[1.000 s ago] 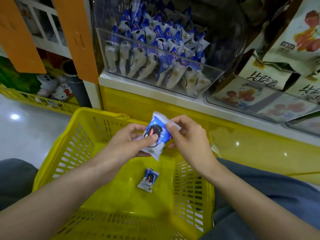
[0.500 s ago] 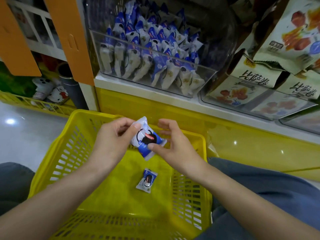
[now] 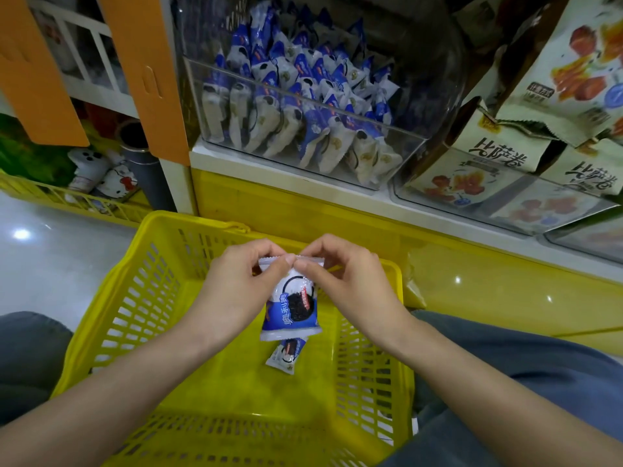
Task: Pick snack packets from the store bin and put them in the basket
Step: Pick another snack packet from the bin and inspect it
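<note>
Left hand (image 3: pixel 236 291) and right hand (image 3: pixel 350 284) pinching glossy blue-white packet's (image 3: pixel 291 308) crimped top, above slotted yellow plastic basket (image 3: pixel 135 298), second packet (image 3: pixel 286 357) inside

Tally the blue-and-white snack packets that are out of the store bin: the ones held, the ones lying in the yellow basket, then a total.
Held packet, top seam pinched by the left hand and the right hand: 1
Loose packet lying on the floor of the yellow basket: 1
Total: 2
</note>
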Tool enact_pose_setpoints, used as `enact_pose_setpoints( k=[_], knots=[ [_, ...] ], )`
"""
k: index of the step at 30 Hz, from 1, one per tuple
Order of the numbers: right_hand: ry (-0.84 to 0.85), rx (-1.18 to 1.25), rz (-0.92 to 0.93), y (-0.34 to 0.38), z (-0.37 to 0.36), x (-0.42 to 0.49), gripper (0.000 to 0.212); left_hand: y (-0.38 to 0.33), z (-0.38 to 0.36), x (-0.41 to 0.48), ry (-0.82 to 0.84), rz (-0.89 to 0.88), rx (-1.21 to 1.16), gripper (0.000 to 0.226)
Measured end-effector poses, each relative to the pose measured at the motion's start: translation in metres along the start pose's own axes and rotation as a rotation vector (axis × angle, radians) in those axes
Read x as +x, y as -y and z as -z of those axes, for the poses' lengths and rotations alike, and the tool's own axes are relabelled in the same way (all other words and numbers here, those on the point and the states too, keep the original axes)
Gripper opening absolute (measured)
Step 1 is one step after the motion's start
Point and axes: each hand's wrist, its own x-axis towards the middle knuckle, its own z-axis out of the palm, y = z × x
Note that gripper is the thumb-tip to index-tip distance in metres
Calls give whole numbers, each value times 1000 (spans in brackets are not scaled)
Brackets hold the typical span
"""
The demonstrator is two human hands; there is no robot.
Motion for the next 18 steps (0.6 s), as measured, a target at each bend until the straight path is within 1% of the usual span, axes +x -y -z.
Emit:
enact_pose_setpoints(
  k=[4, 6, 8, 10, 12, 14, 16, 18],
  knots=[
    [-65, -288, 159, 0, 5, -3, 10, 0, -1, 1, 53, 41, -49, 20],
    [-106, -379, 212, 1, 7, -4, 12, -1, -2, 3, 62, 36, -37, 17],
    [-151, -397, 228, 1, 9, -4, 12, 1, -2, 5, 10, 42, -36, 15],
    [-200, -350, 198, 0, 12, -4, 12, 4, -1, 7, -39, 83, 6, 17],
    [-242, -287, 173, -2, 14, -4, 12, 5, -2, 7, 4, 180, 4, 20],
    [-244, -262, 196, -4, 13, -7, 12, 1, -4, 8, 51, 358, -153, 36],
    [-192, -310, 271, -6, 9, -12, 14, -4, -3, 9, 87, 508, -322, 47],
    [-119, -371, 359, -9, 3, -17, 16, -4, -1, 8, 134, 552, -440, 41]
  ],
)
